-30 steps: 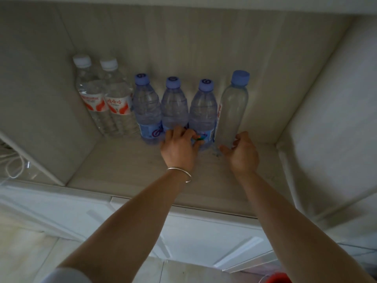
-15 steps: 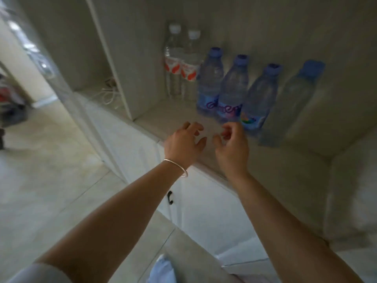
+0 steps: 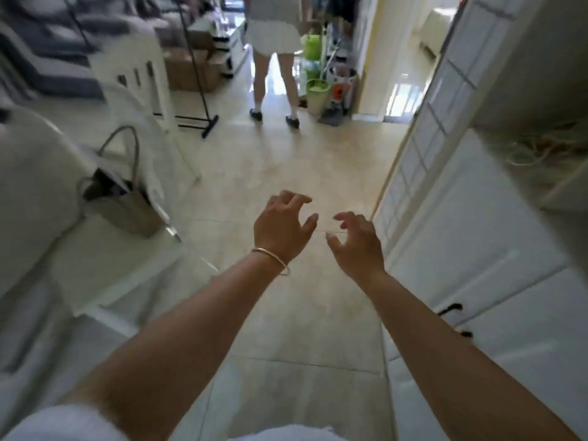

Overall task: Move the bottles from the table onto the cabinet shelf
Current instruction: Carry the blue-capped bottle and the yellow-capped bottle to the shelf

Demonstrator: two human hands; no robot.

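My left hand, with a thin bracelet at the wrist, hangs over the tiled floor with its fingers spread and nothing in it. My right hand is just to its right, fingers curled apart and empty too. The white cabinet runs along the right edge of the view. No bottle is in view, and the shelf that holds the bottles lies outside the picture.
A person stands ahead on the beige tiled floor. A white chair with a grey handbag is at the left. A black rack stand, green buckets and a tangle of cord on a cabinet ledge also show.
The view has swung left, away from the shelf with its row of bottles, toward the room. Both hands came back from the shelf, empty, and now hang over the floor.
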